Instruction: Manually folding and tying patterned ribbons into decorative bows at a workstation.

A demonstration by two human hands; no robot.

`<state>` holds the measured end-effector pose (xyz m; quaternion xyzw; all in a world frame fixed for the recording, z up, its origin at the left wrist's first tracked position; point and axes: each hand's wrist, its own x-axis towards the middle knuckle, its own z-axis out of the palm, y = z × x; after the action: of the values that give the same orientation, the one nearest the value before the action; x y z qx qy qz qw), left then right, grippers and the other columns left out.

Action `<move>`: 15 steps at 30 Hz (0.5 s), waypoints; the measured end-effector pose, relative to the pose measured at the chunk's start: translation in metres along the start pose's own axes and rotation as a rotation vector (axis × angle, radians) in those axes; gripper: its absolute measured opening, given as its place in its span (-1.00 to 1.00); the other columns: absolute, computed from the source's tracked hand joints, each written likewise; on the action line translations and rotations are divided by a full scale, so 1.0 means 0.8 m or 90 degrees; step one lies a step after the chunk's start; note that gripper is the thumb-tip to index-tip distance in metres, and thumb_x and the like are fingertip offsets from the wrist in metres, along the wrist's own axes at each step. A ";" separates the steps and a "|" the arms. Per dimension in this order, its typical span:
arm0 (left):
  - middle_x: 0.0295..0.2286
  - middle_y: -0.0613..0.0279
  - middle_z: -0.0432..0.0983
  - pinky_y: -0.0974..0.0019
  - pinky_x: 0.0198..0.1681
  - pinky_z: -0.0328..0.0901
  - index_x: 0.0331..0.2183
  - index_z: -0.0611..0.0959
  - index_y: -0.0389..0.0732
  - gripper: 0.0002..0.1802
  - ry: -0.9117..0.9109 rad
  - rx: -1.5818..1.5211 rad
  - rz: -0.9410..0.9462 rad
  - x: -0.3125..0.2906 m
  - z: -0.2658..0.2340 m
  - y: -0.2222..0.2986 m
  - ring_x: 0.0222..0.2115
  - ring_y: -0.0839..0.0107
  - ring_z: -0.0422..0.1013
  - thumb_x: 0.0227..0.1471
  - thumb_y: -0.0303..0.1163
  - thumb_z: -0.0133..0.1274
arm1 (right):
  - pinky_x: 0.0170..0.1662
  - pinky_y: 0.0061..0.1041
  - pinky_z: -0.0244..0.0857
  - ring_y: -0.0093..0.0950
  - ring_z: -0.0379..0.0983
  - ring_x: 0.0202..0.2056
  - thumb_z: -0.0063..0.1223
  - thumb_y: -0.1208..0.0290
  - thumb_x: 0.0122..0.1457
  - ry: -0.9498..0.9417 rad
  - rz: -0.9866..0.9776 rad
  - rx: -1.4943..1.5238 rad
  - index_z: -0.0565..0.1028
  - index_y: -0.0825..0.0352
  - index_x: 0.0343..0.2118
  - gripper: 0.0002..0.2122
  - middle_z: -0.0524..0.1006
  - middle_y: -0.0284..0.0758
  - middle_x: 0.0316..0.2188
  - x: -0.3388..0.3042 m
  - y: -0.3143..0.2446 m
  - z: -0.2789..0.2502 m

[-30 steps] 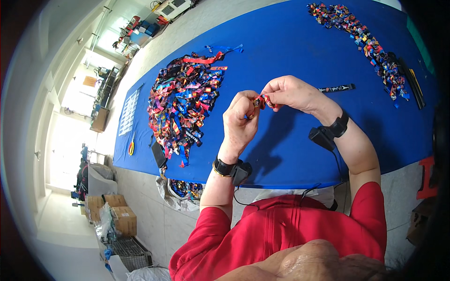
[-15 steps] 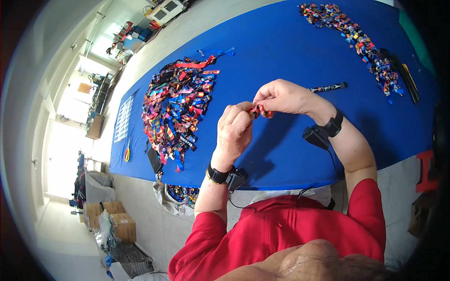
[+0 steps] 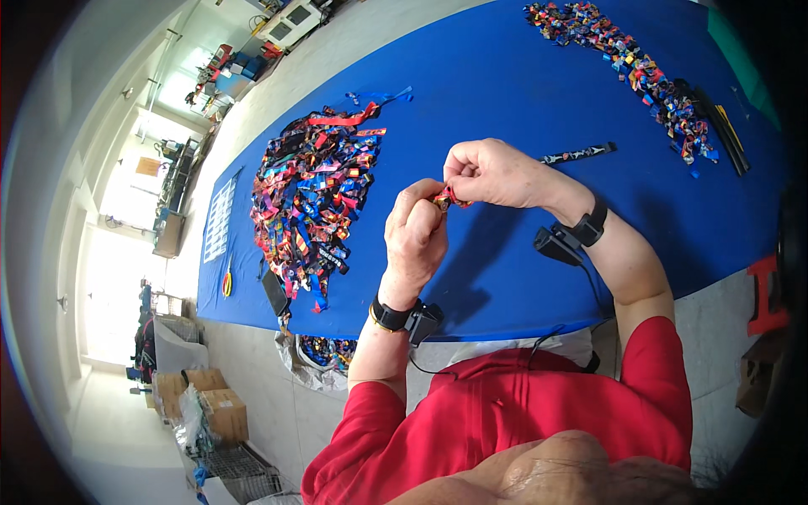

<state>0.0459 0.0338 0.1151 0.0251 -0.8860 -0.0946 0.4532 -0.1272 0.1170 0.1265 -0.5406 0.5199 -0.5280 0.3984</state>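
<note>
Over the blue-covered table, my left hand and my right hand meet, both closed on one small red patterned fabric strip. The strip looks bunched or folded between the fingertips, and most of it is hidden by them. To the left lies a large heap of loose colourful strips in red, blue and black. Beyond my right wrist a single black strip with a white pattern rests on the cloth. A long row of small folded pieces runs along the far right.
Dark long strips lie beside the row at right. Yellow-handled snips and a white gridded sheet are at the table's left end. Below the near edge stands a bag of strips. Cardboard boxes and a red stool are on the floor.
Both hands stay together on the strip. My right fingers have turned inward and curled more tightly, and less of the strip shows. The whole view has shifted slightly.
</note>
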 end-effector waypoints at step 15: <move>-0.30 0.02 0.60 0.36 -0.43 0.37 -0.62 0.26 -0.21 -0.59 0.016 -0.180 -0.019 -0.002 0.000 -0.002 -0.41 0.26 0.51 -0.24 -0.84 0.14 | -0.39 -0.66 0.26 -0.71 0.34 -0.45 0.07 0.47 0.11 -0.038 -0.013 0.065 0.50 0.38 -0.44 -0.91 0.49 -0.46 -0.51 0.006 0.014 -0.009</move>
<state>0.0466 0.0322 0.1130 -0.0247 -0.8578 -0.2248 0.4615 -0.1360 0.1113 0.1169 -0.5405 0.4744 -0.5413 0.4356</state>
